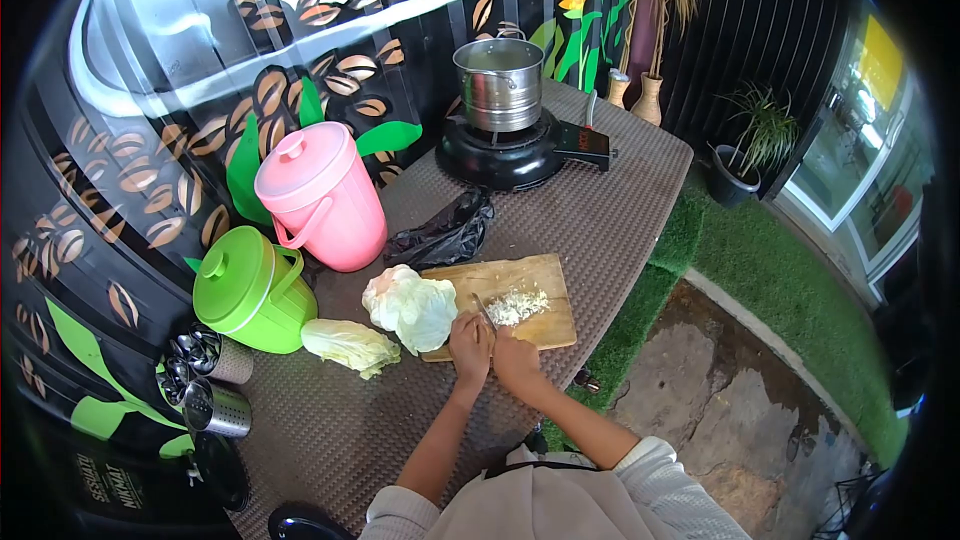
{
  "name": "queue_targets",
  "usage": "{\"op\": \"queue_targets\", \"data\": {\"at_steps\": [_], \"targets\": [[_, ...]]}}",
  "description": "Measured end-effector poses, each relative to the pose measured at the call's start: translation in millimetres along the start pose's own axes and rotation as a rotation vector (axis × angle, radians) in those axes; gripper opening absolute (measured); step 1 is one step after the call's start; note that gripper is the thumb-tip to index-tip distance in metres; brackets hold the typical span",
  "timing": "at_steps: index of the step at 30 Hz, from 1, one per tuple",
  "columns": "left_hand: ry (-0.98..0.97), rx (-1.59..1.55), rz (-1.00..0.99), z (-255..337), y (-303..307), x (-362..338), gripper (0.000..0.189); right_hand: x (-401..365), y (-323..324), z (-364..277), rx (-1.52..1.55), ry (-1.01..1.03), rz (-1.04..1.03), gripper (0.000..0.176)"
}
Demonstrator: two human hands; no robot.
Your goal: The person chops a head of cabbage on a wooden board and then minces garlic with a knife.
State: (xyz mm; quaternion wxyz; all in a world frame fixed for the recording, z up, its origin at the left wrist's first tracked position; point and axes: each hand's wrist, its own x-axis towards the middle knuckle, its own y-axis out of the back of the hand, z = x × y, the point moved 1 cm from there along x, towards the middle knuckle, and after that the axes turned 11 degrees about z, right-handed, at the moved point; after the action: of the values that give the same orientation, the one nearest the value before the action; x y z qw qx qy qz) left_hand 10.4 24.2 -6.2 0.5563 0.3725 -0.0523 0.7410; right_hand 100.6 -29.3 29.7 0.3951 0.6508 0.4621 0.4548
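Observation:
A wooden cutting board (557, 305) lies on the table with a pile of finely chopped pale pieces (519, 307) on it. My right hand (517, 358) is closed around a knife (484, 311), whose blade points away from me beside the pile. My left hand (470, 346) is closed at the board's near edge, just left of the blade. Whatever its fingers press on is hidden. Left of the board sit a cabbage (412, 306) with loose outer leaves and a long, pale napa cabbage (350, 346).
A steel pot (499, 85) stands on a black portable stove (500, 152) at the back. A black plastic bag (443, 231), a pink lidded jug (325, 202) and a green one (257, 290) line the wall side. Cutlery holders (218, 408) stand at left.

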Motion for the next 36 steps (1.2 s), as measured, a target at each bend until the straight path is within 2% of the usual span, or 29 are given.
{"op": "queue_targets", "data": {"at_steps": [1,3,7,10,12,14,16,19,22,24,28,30,34,36], "targets": [[0.001,0.0,0.0,1,1,1,0.017,-3,-11,-1,-0.001,0.0,-0.001,0.016],[0.034,0.031,-0.028,3,0,1,0.018,-7,-27,-6,-0.074,-0.065,0.138,0.016],[0.042,0.021,-0.04,2,2,-1,0.019,3,-22,-1,-0.021,-0.056,-0.001,0.023],[0.022,0.007,-0.041,-1,2,1,0.02,2,-12,-1,0.065,-0.045,0.042,0.017],[0.015,0.067,-0.062,-2,1,0,0.02,-12,-10,-6,-0.054,-0.028,0.082,0.018],[0.044,0.049,-0.061,-3,1,-2,0.021,-9,-28,-3,-0.073,-0.029,0.103,0.017],[0.069,0.035,-0.06,-5,0,-3,0.021,-2,-19,-3,-0.088,-0.029,0.126,0.016],[0.026,0.035,-0.059,-4,0,-3,0.022,7,-9,9,0.007,0.028,0.071,0.018],[0.101,0.006,-0.031,-4,0,-3,0.023,-2,-8,6,0.002,0.094,0.058,0.018],[0.037,0.066,-0.005,-2,-1,-3,0.023,-9,-4,-1,-0.003,-0.062,-0.058,0.018],[0.014,0.111,-0.011,3,0,0,0.022,3,-3,-1,-0.013,-0.054,-0.078,0.018],[0.023,0.074,-0.041,6,1,1,0.021,11,-5,5,0.031,0.045,-0.015,0.019],[-0.016,0.045,-0.034,-1,2,1,0.019,1,-12,1,0.04,0.109,0.093,0.018],[-0.014,0.042,-0.035,1,3,1,0.019,-8,-17,-6,-0.051,-0.096,-0.03,0.018]]}}
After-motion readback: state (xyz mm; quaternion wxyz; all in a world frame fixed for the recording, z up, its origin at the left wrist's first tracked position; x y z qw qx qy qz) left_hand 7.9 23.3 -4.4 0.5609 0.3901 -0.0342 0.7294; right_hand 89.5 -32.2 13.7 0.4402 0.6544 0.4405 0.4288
